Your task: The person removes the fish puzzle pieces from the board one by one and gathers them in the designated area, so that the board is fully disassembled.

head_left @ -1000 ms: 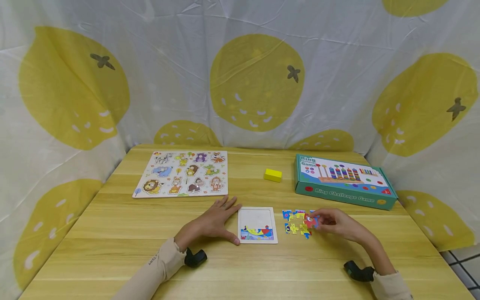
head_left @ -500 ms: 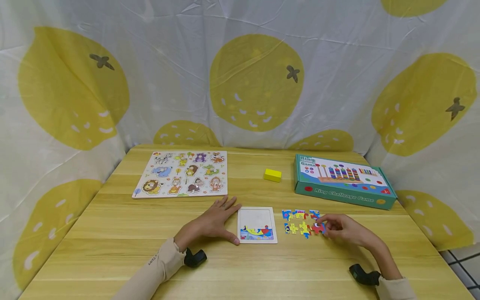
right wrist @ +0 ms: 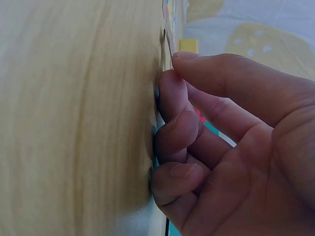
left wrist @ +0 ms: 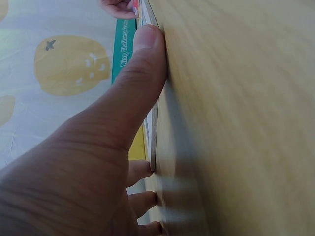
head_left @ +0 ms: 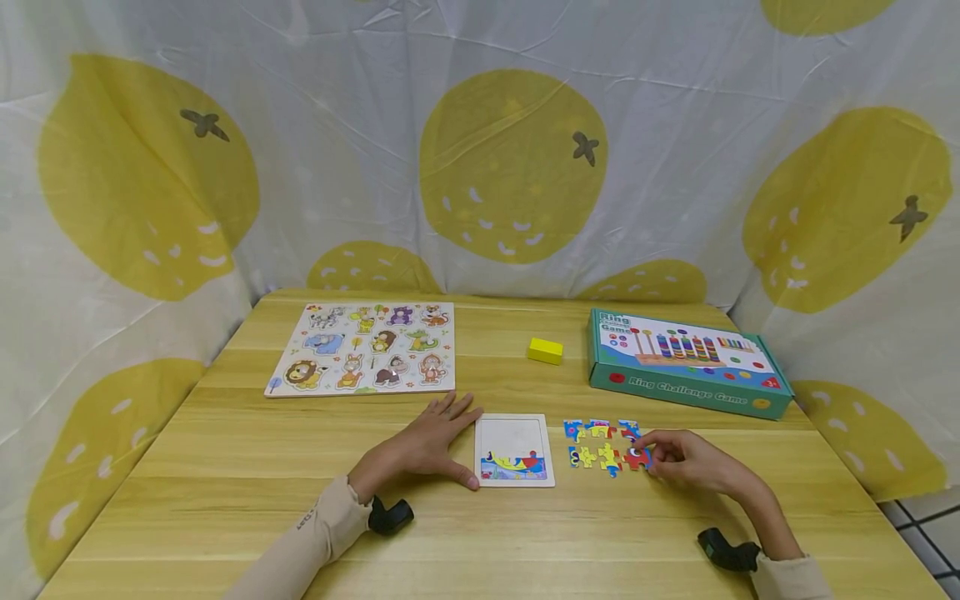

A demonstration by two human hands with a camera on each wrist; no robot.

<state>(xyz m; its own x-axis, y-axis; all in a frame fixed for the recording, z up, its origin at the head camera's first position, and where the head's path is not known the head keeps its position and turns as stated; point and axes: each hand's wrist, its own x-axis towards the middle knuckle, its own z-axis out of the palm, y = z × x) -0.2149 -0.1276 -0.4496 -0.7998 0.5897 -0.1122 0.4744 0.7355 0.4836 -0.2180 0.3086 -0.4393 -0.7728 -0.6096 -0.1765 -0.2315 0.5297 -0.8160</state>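
Observation:
My left hand [head_left: 416, 442] rests on the table against the left side of a small white puzzle tray [head_left: 513, 432]. Its thumb is at the tray's lower left corner and its fingers spread near the upper left one. Picture pieces in blue, yellow and red line the tray's bottom. To the right of the tray, my right hand [head_left: 688, 458] pinches a red jigsaw piece [head_left: 637, 458] printed with an eye, low over the table. Beside it lie several loose jigsaw pieces [head_left: 586, 457] in two rows. In the right wrist view, the thin edge of the red jigsaw piece [right wrist: 170, 42] shows at the thumb tip.
An animal puzzle board [head_left: 360, 346] lies at the back left of the wooden table [head_left: 480, 542]. Behind the tray sits a yellow block [head_left: 545, 351]. A green ring game box [head_left: 690, 392] stands at the back right, and a lemon-print curtain [head_left: 517, 167] hangs behind.
My right hand has moved a little right and toward me with the red jigsaw piece, uncovering the loose piece at the upper right. For the last half second it holds still. The left hand stays put.

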